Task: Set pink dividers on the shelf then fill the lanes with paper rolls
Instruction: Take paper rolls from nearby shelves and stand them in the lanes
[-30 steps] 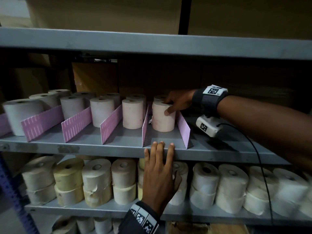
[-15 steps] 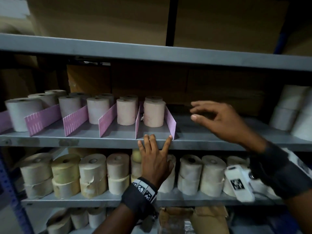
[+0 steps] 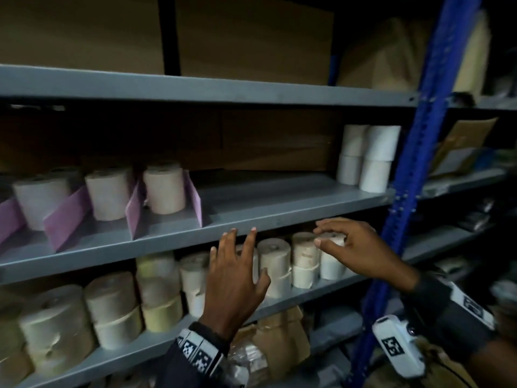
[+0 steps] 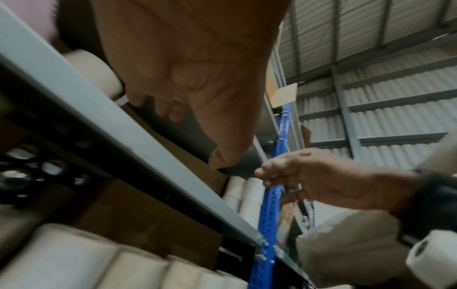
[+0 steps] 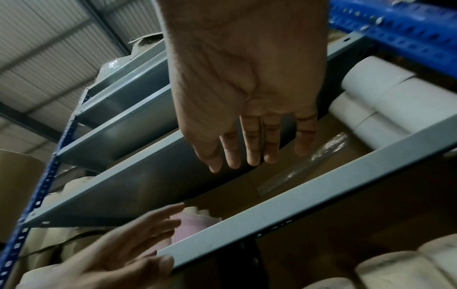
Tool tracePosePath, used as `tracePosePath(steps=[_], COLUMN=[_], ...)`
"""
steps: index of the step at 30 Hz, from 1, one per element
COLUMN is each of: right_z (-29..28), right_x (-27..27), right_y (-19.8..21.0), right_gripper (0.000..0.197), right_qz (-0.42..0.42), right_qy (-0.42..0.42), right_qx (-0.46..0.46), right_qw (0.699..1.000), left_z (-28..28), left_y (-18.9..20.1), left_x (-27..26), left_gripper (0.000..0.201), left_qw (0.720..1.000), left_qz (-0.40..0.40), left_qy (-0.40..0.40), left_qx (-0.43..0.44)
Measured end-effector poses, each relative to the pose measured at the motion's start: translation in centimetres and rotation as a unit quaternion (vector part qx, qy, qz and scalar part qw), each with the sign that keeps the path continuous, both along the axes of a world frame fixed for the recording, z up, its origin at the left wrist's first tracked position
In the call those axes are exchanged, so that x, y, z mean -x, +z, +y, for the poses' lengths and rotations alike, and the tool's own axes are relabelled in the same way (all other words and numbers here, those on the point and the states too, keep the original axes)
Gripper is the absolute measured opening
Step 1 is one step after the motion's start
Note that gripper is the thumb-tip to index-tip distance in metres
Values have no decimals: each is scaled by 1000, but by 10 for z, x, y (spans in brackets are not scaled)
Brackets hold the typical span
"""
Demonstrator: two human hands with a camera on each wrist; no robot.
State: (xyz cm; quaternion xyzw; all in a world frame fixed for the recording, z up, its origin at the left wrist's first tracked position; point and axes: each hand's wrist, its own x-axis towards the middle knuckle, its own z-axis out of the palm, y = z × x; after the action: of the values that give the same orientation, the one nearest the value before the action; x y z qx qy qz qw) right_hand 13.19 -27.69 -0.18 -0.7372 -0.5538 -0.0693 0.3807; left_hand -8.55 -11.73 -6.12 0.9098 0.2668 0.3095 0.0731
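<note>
Pink dividers (image 3: 193,197) stand on the grey shelf (image 3: 279,217), forming lanes at its left. Each lane shows a paper roll, the rightmost (image 3: 165,189) between two dividers. My left hand (image 3: 237,247) is flat with spread fingers, its fingertips (image 3: 253,229) at the shelf's front edge, and it holds nothing. My right hand (image 3: 330,233) hovers in front of the rolls (image 3: 305,250) on the lower shelf, fingers extended and empty. The right wrist view shows its palm and straight fingers (image 5: 252,148). To the right of the last divider the shelf is bare.
Stacked white rolls (image 3: 366,158) stand at the shelf's right end beside a blue upright (image 3: 405,191). The lower shelf holds several stacked cream rolls (image 3: 112,312). Cardboard boxes (image 3: 251,37) fill the shelf above. Wrapped packages (image 3: 279,340) lie below.
My right hand let go of the roll in the rightmost lane and swung right and down, to the lower shelf's rolls. My left hand slid right along the shelf edge. The view turned right.
</note>
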Motion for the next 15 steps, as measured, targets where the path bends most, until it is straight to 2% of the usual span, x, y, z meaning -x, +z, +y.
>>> tracePosePath(steps=[4,8,15], right_z=[-24,-40,-48], right_x=[-43,-93,-149], right_y=[-11,-15,3], right_gripper=[14,14,28], right_qz=[7,22,54], right_qy=[-39,-86,-148], right_qx=[-3,-40,-70], right_qw=[999,995,985], left_z=[-13,-24,-45], left_y=[18,36,64], left_x=[-43,-98,-181], left_gripper=[76,68,51], left_qw=[998,995,990], left_qz=[-17,-31,-17], left_qy=[-64,-91,-135], left_qx=[-4,-10,-43])
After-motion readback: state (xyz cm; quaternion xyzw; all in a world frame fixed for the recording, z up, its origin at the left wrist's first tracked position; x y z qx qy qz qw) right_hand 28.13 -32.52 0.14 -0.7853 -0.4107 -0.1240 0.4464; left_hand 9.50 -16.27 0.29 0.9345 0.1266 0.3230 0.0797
